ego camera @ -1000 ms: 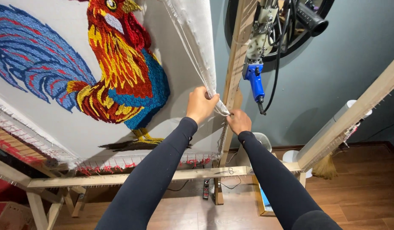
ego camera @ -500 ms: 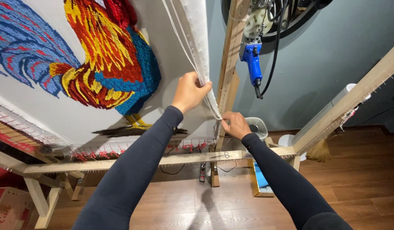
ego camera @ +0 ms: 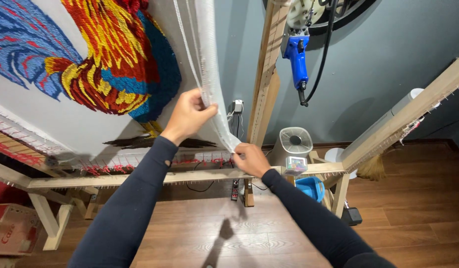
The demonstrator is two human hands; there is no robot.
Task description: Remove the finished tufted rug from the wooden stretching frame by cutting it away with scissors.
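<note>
A white backing cloth [ego camera: 90,124] with a tufted rooster [ego camera: 115,54] in red, yellow and blue hangs on a wooden frame [ego camera: 140,178]. My left hand [ego camera: 189,115] pinches the cloth's loose right edge [ego camera: 207,59] partway up. My right hand [ego camera: 249,158] grips the same edge lower down, at the frame's bottom right corner, just above the bottom rail. The edge between my hands is pulled away from the upright post [ego camera: 264,84].
A blue tufting gun [ego camera: 296,54] with a black cable hangs by the post. Behind the frame stand a small white fan [ego camera: 295,141], a blue bucket [ego camera: 309,188] and a power strip [ego camera: 235,188]. A second wooden beam [ego camera: 408,109] slants at right. A cardboard box [ego camera: 11,233] sits at left.
The view has moved closer and lower. My right hand has slid down the cloth edge to the bottom corner, and my left hand keeps its pinch higher up.
</note>
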